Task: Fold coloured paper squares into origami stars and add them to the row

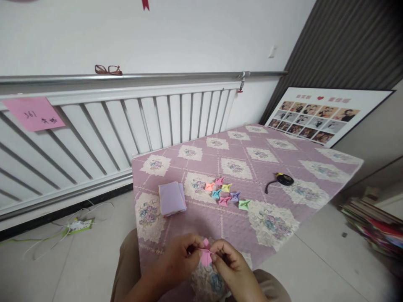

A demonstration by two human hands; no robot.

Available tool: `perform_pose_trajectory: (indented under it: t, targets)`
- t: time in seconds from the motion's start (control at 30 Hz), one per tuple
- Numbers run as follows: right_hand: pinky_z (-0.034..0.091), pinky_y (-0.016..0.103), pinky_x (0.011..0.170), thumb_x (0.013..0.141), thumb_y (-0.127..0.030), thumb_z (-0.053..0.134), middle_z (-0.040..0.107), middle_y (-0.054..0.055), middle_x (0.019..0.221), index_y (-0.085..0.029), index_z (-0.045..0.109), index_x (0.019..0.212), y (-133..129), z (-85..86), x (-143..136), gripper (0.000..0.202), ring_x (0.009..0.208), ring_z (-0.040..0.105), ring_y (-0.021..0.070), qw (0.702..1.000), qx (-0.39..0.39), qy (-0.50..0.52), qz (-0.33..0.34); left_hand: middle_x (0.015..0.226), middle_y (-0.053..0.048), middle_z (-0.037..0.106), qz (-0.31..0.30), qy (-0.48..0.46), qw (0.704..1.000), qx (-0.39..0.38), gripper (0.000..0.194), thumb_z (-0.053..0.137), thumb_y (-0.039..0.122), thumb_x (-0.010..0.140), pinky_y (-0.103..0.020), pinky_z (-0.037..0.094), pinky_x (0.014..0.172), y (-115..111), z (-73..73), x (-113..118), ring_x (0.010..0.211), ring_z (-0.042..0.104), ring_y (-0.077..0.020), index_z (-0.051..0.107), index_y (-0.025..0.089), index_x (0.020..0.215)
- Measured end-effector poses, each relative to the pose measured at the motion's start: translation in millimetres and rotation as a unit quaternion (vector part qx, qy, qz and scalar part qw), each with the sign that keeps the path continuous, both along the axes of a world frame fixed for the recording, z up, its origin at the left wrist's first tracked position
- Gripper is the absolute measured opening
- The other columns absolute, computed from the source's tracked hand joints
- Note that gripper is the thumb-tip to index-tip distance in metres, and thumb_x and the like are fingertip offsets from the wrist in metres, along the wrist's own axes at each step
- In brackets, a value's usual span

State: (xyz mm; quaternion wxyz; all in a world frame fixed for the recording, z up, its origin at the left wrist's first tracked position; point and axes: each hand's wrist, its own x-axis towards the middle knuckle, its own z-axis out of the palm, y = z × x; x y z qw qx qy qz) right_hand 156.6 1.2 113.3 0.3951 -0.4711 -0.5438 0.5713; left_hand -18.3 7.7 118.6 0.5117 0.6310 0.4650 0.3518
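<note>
A small piece of folded pink paper [206,258] is pinched between my two hands above the near edge of the table. My left hand [182,258] grips its left side with thumb and fingertips. On its right side, my right hand [231,266] holds it in a pinch too. Beyond the hands lie several small folded paper pieces [223,202] in pink, orange, yellow, blue, purple and green. To their left rests a stack of square paper [171,199] with a lilac sheet on top.
A patterned pink cloth [201,224] covers the table. A black tape measure [285,179] lies at right. Behind stands a white radiator [157,119] with glasses [108,70] on the pipe above. A photo board [327,115] leans at far right; a power strip [78,226] lies on the floor.
</note>
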Motion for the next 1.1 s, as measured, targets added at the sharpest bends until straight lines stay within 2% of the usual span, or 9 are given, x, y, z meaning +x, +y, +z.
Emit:
perform_pose_trajectory:
  t: [0.17, 0.33, 0.47, 0.57, 0.67, 0.83, 0.97, 1.1]
  targets:
    - [0.030, 0.023, 0.056, 0.079, -0.046, 0.063, 0.045, -0.006, 0.058, -0.021, 0.057, 0.070, -0.2, -9.2, -3.4, 0.027, 0.056, 0.038, 0.0118, 0.999, -0.023, 0.020, -0.022, 0.067, 0.002, 0.054, 0.035, -0.001, 0.999, -0.004, 0.010, 0.052, 0.018, 0.078, -0.025, 0.032, 0.059, -1.2, -7.7, 5.8, 0.063, 0.046, -0.0131, 0.062, 0.017, 0.075]
    - [0.032, 0.024, 0.057, 0.080, -0.048, 0.064, 0.046, -0.005, 0.060, -0.020, 0.058, 0.071, -1.0, -15.4, -5.4, 0.030, 0.058, 0.039, 0.0120, 0.999, -0.011, 0.024, -0.022, 0.068, 0.002, 0.052, 0.059, -0.025, 0.998, -0.023, 0.008, 0.050, 0.019, 0.075, -0.025, 0.033, 0.059, -3.1, -16.3, 10.4, 0.063, 0.045, -0.0130, 0.058, 0.018, 0.075]
    - [0.034, 0.024, 0.059, 0.082, -0.049, 0.065, 0.049, -0.005, 0.065, -0.021, 0.061, 0.075, -3.0, -18.5, -5.9, 0.030, 0.060, 0.041, 0.0120, 0.998, -0.001, 0.043, -0.035, 0.066, 0.004, 0.048, 0.076, -0.023, 0.996, -0.036, 0.003, 0.050, 0.020, 0.072, -0.025, 0.033, 0.060, -3.3, -16.8, 13.6, 0.064, 0.044, -0.0131, 0.052, 0.019, 0.070]
    - [0.036, 0.024, 0.062, 0.083, -0.050, 0.065, 0.052, -0.004, 0.068, -0.021, 0.063, 0.080, -3.2, -20.0, -5.0, 0.030, 0.063, 0.045, 0.0127, 0.999, -0.003, 0.047, -0.015, 0.065, 0.004, 0.048, 0.091, -0.042, 0.994, -0.044, 0.004, 0.050, 0.021, 0.071, -0.025, 0.033, 0.060, -3.8, -14.9, 15.6, 0.063, 0.044, -0.0129, 0.050, 0.019, 0.068]
    - [0.037, 0.024, 0.062, 0.084, -0.051, 0.065, 0.053, -0.003, 0.068, -0.021, 0.065, 0.082, -2.6, -22.5, -4.2, 0.030, 0.063, 0.047, 0.0127, 0.999, -0.010, 0.053, 0.000, 0.065, 0.003, 0.051, 0.094, -0.081, 0.991, -0.056, 0.006, 0.052, 0.023, 0.073, -0.025, 0.035, 0.061, -5.0, -12.7, 15.6, 0.064, 0.046, -0.0131, 0.054, 0.019, 0.070]
    - [0.036, 0.023, 0.058, 0.079, -0.055, 0.068, 0.052, -0.005, 0.062, -0.022, 0.063, 0.079, -2.3, -30.3, -5.2, 0.033, 0.058, 0.046, 0.0124, 0.994, -0.031, 0.088, -0.048, 0.072, 0.001, 0.059, 0.088, -0.125, 0.986, -0.058, 0.012, 0.057, 0.024, 0.075, -0.027, 0.040, 0.068, -5.3, -12.3, 10.3, 0.071, 0.053, -0.0152, 0.066, 0.018, 0.079]
    - [0.036, 0.023, 0.059, 0.080, -0.050, 0.067, 0.053, -0.005, 0.062, -0.022, 0.061, 0.076, -2.2, -30.5, -4.2, 0.029, 0.059, 0.047, 0.0128, 0.996, -0.014, 0.077, -0.038, 0.065, 0.002, 0.057, 0.095, -0.135, 0.982, -0.089, 0.014, 0.059, 0.025, 0.074, -0.026, 0.038, 0.062, -4.2, -16.9, 7.1, 0.063, 0.050, -0.0137, 0.070, 0.018, 0.079]
    - [0.037, 0.023, 0.061, 0.088, -0.037, 0.058, 0.053, -0.003, 0.068, -0.022, 0.061, 0.076, -2.0, -21.3, -2.5, 0.019, 0.063, 0.048, 0.0134, 0.998, 0.055, 0.018, -0.024, 0.064, 0.002, 0.055, 0.094, -0.138, 0.978, -0.124, 0.018, 0.058, 0.028, 0.074, -0.025, 0.036, 0.060, -4.0, -17.0, 5.9, 0.061, 0.049, -0.0130, 0.070, 0.017, 0.082]
